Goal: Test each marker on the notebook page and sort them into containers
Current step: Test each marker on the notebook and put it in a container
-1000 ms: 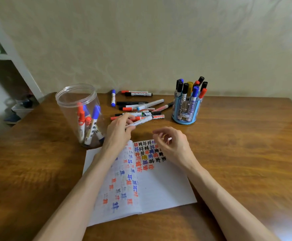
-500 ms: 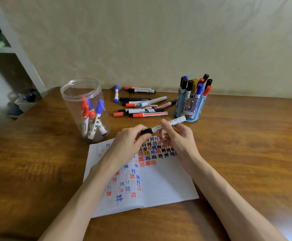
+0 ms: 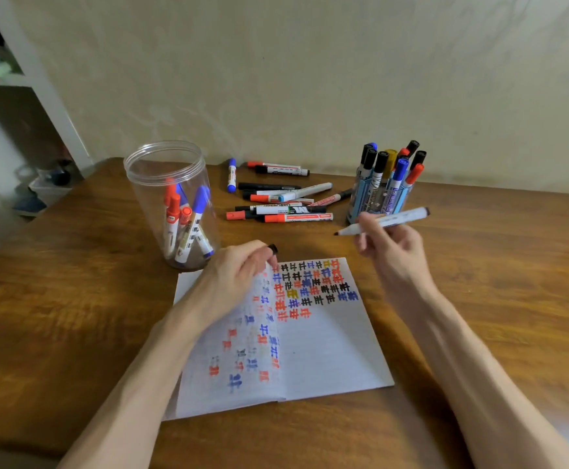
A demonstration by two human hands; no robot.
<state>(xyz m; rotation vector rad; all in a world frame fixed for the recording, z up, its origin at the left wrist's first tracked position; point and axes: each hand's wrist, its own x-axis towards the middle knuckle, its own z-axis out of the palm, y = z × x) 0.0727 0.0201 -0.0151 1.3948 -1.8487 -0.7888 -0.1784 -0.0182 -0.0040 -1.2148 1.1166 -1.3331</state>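
Clear jar (image 3: 141, 191): holds sorted markers.
Left hand (image 3: 235, 275): fingers pinch black cap (image 3: 272, 248), over notebook (image 3: 327, 360).
Right hand (image 3: 394, 252): fingers pinch uncapped marker (image 3: 386, 221) above table (image 3: 479, 299), tip pointing left.
Advice: lower tip onto blank paper below existing marks; stroke lightly.

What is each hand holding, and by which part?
The right hand grips the uncapped marker around the middle of its barrel, tip pointing left. The left hand pinches a black cap in its fingertips.
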